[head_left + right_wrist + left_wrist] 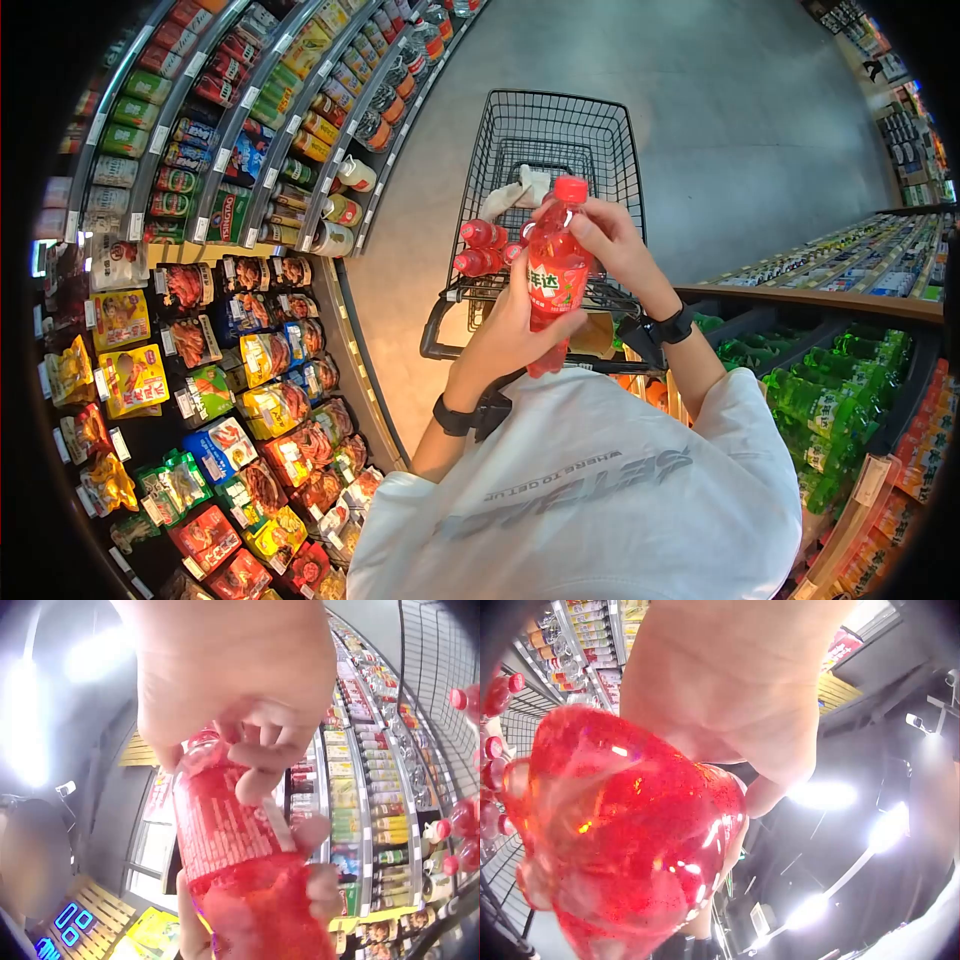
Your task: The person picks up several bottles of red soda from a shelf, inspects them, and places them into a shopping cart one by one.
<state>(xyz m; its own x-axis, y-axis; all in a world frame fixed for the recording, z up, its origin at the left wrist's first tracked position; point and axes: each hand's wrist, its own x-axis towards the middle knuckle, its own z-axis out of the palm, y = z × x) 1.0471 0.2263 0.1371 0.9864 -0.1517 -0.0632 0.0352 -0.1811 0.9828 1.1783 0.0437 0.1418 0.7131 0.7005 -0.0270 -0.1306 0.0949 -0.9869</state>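
A plastic bottle of red soft drink with a red cap is held upright over the near end of a shopping cart, its label facing the person. The left hand grips the bottle's lower body, fingers round one side and thumb across the front. Up at the neck, just under the cap, the right hand holds it with curled fingers. In the left wrist view the bottle's base fills the foreground. Small print on the label faces the right wrist camera. Similar red bottles lie in the cart.
The black wire cart stands ahead, with a whitish crumpled item inside. Shelves of cans and racks of packaged snacks line the left. Green bottles fill a shelf at the right. Grey floor stretches beyond.
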